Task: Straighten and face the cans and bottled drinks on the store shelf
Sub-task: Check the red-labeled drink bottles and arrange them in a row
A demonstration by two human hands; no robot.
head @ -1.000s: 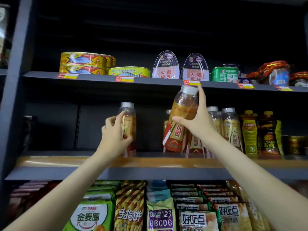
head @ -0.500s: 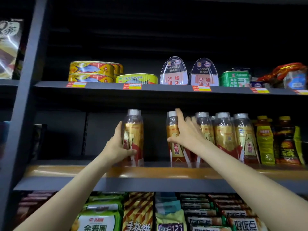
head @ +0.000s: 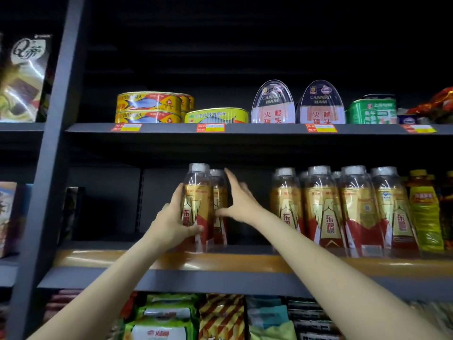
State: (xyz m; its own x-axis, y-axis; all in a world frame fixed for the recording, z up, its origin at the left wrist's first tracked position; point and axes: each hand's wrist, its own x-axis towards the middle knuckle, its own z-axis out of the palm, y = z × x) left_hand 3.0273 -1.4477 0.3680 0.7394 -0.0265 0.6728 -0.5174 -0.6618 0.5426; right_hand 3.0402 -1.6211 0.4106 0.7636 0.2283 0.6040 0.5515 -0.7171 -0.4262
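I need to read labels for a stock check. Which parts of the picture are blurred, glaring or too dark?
Head view: right hand motion-blurred; left hand on a sharper bottle; glare on the bag top left; shelf back above the cans nearly black; edges bent by wide-angle lens.

Below my drinks shelf, snack bags point(head: 169, 322) crowd the lowest row, a striped packet point(head: 221, 315) among them. In the bay to my left a glossy bag point(head: 23, 79) stands upright. Red-and-yellow price tags point(head: 210, 128) are stuck along the upper shelf edge point(head: 257, 130). A grey upright post point(head: 52, 153) divides the bays.
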